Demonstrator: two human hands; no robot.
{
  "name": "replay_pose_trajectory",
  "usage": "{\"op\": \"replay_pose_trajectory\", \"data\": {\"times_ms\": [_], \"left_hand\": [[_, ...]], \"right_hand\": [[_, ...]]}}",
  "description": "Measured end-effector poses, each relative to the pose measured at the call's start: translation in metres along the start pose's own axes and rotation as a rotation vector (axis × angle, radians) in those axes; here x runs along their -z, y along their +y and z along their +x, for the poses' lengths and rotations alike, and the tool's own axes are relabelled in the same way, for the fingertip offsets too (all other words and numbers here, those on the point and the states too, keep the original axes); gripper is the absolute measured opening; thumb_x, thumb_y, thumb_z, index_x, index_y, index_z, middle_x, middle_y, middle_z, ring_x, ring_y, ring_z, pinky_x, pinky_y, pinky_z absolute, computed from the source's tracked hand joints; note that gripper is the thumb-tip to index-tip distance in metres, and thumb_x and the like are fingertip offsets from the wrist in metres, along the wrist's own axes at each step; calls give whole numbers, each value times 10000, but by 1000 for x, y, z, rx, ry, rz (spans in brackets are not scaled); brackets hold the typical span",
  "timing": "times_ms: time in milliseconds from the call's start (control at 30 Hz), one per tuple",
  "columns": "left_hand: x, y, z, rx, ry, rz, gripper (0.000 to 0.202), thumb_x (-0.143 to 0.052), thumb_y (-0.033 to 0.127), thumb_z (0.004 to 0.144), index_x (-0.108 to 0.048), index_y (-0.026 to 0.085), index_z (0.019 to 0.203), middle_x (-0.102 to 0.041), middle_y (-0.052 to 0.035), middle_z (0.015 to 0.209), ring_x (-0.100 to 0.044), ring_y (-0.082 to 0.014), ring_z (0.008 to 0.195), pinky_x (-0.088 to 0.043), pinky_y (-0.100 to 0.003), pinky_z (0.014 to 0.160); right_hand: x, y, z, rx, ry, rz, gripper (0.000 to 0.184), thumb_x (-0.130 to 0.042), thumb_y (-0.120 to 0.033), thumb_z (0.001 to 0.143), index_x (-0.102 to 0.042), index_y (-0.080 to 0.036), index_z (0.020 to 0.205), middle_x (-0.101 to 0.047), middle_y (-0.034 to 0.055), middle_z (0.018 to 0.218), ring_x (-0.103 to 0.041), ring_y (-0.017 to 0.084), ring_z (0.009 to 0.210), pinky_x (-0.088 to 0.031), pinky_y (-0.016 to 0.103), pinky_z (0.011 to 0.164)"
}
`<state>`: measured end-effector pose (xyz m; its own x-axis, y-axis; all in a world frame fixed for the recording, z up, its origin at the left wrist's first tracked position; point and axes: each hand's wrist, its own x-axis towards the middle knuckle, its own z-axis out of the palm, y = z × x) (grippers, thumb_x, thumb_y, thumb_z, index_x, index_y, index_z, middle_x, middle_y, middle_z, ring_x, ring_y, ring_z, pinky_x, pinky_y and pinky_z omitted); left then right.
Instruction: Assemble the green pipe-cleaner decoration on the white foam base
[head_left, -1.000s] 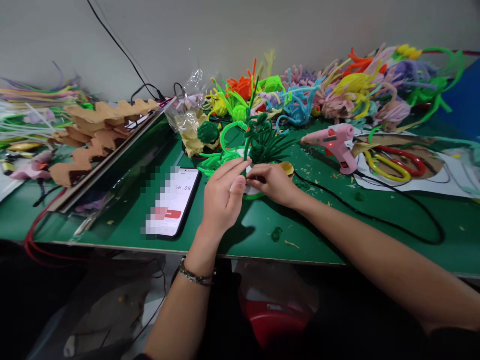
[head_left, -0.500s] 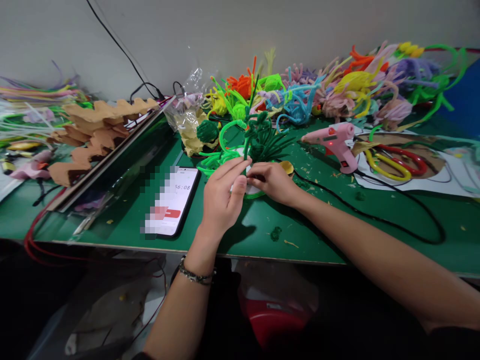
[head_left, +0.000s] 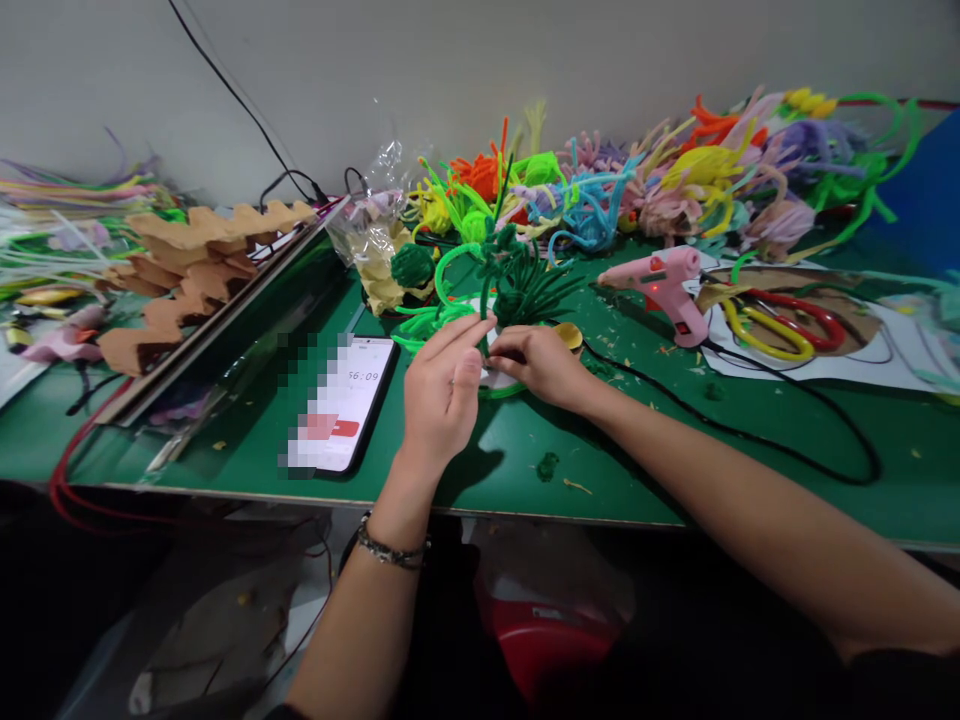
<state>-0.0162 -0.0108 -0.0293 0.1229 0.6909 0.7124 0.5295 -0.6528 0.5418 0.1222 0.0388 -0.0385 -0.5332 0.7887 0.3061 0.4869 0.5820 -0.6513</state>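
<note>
A dark green pipe-cleaner stem [head_left: 493,262] with curled tufts stands upright between my hands, over a white base ringed with bright green pipe cleaner. My left hand [head_left: 444,385] is on the near left, its fingers straight and together against the stem, its thumb raised beside them. My right hand [head_left: 541,366] pinches low at the stem's foot from the right; its fingertips are partly hidden. A bushy dark green pipe-cleaner tuft [head_left: 536,285] is just behind my right hand. Bright green pipe-cleaner loops [head_left: 424,325] lie beyond my left hand.
A pink glue gun [head_left: 658,283] and scissors with red and yellow handles [head_left: 772,335] lie to the right, with a black cord across the green table [head_left: 600,470]. A phone [head_left: 349,400] is left of my hands. Egg-carton pieces [head_left: 184,295] and colourful pipe-cleaner bundles [head_left: 592,205] stand further back.
My left thumb and the fingers have shifted slightly at the stem. My right hand keeps its pinch low down. The camera view has moved a little.
</note>
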Motion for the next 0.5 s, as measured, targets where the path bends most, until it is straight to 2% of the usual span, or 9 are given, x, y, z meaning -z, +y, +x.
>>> {"op": "replay_pose_trajectory", "data": {"times_ms": [500], "left_hand": [[0,1,-1,20,-9,36,505,-172,413,891,-599,180,1027,-635,-57,1047,-524,-150,1045,-422,-333,892]], "right_hand": [[1,-1,0,0,-2,-3,103,-531,-127,731,-582,-133,642,-506,-13,624,-436,72,577,-316,207,561]]}}
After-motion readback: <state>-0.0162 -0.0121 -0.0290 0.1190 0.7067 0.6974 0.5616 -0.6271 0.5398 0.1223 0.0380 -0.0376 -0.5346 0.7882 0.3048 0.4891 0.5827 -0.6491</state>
